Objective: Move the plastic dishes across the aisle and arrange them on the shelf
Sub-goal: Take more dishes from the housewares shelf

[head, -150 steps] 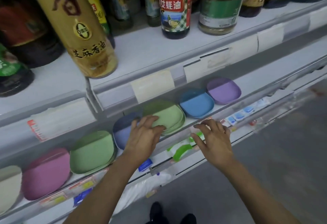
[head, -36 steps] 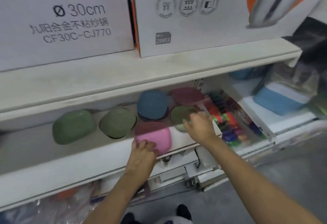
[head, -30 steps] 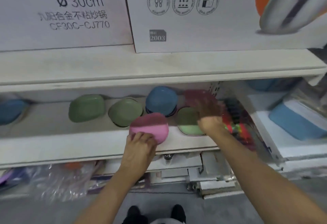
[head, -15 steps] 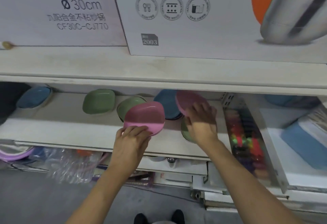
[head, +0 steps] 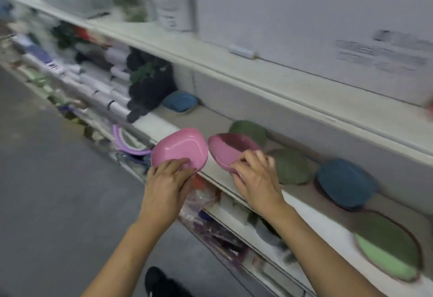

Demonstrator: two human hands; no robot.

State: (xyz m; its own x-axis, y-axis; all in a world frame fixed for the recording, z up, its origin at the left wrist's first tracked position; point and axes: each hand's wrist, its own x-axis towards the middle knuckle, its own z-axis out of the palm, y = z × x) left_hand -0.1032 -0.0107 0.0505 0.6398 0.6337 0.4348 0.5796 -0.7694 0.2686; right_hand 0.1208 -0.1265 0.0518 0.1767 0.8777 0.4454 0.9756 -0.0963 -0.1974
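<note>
Head view: the left hand grips a pink dish by its near rim, fingers curled over the edge, holding it tilted in the air just off the front lip of the shelf. The right hand pinches the near rim of a 2nd, darker pink dish, also tilted, its far side over the shelf board. The 2 dishes sit just beside each other, apart by a narrow gap.

Beyond the right fingers, 2 green dishes lie upside down — one behind the darker pink dish, the other just right of the knuckles. Further right are a blue dish and a light green dish near the shelf's front edge. Far beyond the left fingers, another blue dish rests deep on the shelf beside a dark bundle.

A large white box stands on the shelf board above. Below the left fingers, purple rings and clear plastic wrapping fill the lower shelf. Left of the hands runs a grey floor — a black shoe shows at the bottom. The far end of the aisle is blurred.
</note>
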